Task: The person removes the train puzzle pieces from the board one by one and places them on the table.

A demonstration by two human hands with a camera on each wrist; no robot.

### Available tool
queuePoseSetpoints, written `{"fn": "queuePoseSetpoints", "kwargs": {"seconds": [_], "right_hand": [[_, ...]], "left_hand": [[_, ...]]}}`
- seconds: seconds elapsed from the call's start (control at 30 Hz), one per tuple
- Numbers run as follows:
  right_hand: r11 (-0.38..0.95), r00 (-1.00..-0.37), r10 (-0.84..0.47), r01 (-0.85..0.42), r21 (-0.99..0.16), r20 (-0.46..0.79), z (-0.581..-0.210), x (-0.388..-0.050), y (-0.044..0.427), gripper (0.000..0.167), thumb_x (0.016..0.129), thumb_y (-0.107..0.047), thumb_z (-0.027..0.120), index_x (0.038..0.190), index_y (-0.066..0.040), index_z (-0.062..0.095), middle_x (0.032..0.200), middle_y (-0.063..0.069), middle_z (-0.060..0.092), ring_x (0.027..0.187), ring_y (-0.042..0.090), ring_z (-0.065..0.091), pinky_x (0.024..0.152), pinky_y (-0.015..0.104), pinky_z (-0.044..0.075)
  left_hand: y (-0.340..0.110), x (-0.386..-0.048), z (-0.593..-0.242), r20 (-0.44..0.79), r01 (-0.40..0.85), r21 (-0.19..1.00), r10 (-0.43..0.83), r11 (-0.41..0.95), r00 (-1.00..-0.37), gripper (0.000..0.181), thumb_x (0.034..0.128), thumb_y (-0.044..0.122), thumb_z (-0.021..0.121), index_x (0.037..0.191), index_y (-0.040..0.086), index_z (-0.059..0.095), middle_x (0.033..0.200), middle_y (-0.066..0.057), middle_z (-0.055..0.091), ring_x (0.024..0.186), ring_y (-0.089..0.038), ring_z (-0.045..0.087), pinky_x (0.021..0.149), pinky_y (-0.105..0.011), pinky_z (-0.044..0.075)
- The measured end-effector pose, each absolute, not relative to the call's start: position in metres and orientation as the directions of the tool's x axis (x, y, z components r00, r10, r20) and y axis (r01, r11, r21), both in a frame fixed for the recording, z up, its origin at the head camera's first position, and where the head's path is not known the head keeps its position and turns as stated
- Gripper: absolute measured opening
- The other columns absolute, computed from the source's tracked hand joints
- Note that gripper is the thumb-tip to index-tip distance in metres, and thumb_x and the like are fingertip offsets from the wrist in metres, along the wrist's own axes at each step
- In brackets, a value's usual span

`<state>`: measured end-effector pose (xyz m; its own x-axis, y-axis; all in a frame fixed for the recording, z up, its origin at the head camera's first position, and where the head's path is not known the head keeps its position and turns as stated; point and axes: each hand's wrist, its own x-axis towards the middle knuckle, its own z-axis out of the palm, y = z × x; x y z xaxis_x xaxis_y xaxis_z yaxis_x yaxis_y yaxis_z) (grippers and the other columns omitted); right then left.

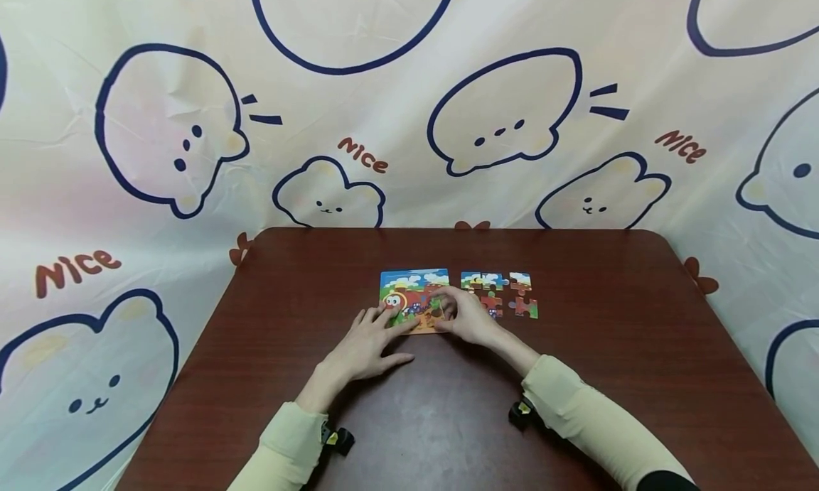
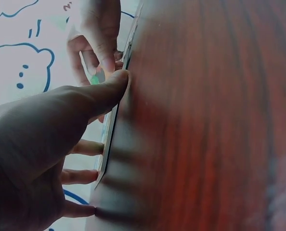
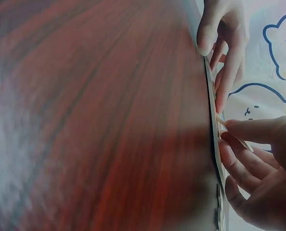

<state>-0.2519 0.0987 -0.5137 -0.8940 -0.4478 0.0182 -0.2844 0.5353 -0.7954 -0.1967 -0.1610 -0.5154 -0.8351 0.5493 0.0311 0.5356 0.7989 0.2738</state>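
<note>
A colourful jigsaw puzzle board (image 1: pixel 414 278) lies near the middle of the table. My left hand (image 1: pixel 366 345) has its fingers spread over the board's left and near side, with fingertips touching it. In the left wrist view, the thumb of the left hand (image 2: pixel 51 120) reaches to the board's near edge. Over the board's right part, my right hand (image 1: pixel 470 315) pinches a puzzle piece. That thin puzzle piece (image 3: pixel 240 141) appears tilted between thumb and fingers in the right wrist view, its lower end close to the board. Fingers hide part of the picture.
To the right of the board lie several loose puzzle pieces (image 1: pixel 491 281), some joined, and a separate pair of pieces (image 1: pixel 526 307) farther right. Everything is on a dark brown wooden table (image 1: pixel 307 285). A cartoon-printed curtain (image 1: pixel 409 121) hangs behind it.
</note>
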Motion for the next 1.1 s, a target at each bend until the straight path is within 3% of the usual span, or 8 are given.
{"fn": "queuePoseSetpoints", "kwargs": {"seconds": [0.33,0.83,0.97,1.03,1.1], "right_hand": [[0.551,-0.875,-0.484,-0.32,-0.771,0.017,-0.515,-0.255,0.103,0.062,0.094,-0.005,0.086,0.151,-0.006,0.064,0.106,0.008,0.078,0.081,0.008,0.068,0.076,0.031,0.058],[0.508,-0.901,-0.432,-0.286,-0.813,0.048,-0.518,-0.252,0.11,0.048,0.096,-0.009,0.085,0.141,-0.003,0.071,0.102,0.009,0.082,0.085,0.013,0.072,0.077,0.031,0.055],[0.503,-0.913,-0.397,-0.305,-0.809,0.097,-0.518,-0.249,0.115,0.049,0.097,-0.012,0.085,0.143,-0.001,0.07,0.103,0.01,0.084,0.094,0.023,0.079,0.085,0.041,0.062],[0.503,-0.925,-0.363,-0.294,-0.813,0.111,-0.516,-0.248,0.119,0.05,0.097,-0.013,0.085,0.143,-0.001,0.07,0.104,0.01,0.085,0.102,0.029,0.08,0.095,0.05,0.063],[0.492,-0.936,-0.332,-0.277,-0.825,0.117,-0.515,-0.248,0.125,0.05,0.098,-0.014,0.085,0.144,-0.003,0.07,0.105,0.01,0.085,0.106,0.031,0.079,0.098,0.051,0.063]], "left_hand": [[-0.153,-0.196,-0.508,-0.018,0.505,0.247,0.525,0.827,-0.851,0.068,0.105,0.059,0.068,0.167,0.037,0.049,0.167,-0.018,0.051,0.142,-0.048,0.05,0.124,-0.077,0.035],[-0.15,-0.196,-0.514,0.006,0.527,0.247,0.543,0.813,-0.84,0.063,0.1075,0.06,0.063,0.166,0.041,0.049,0.164,-0.02,0.05,0.143,-0.053,0.048,0.119,-0.085,0.034],[-0.158,-0.2,-0.532,0.065,0.547,0.28,0.553,0.789,-0.831,0.061,0.1096,0.065,0.055,0.167,0.047,0.044,0.165,-0.02,0.049,0.145,-0.054,0.047,0.117,-0.086,0.033],[-0.161,-0.201,-0.536,0.054,0.531,0.298,0.541,0.793,-0.839,0.061,0.1086,0.065,0.057,0.166,0.047,0.047,0.169,-0.018,0.047,0.151,-0.054,0.045,0.121,-0.086,0.029],[-0.165,-0.205,-0.548,0.069,0.516,0.315,0.523,0.796,-0.85,0.059,0.1076,0.065,0.059,0.164,0.048,0.05,0.171,-0.016,0.046,0.155,-0.052,0.043,0.123,-0.087,0.026]]}}
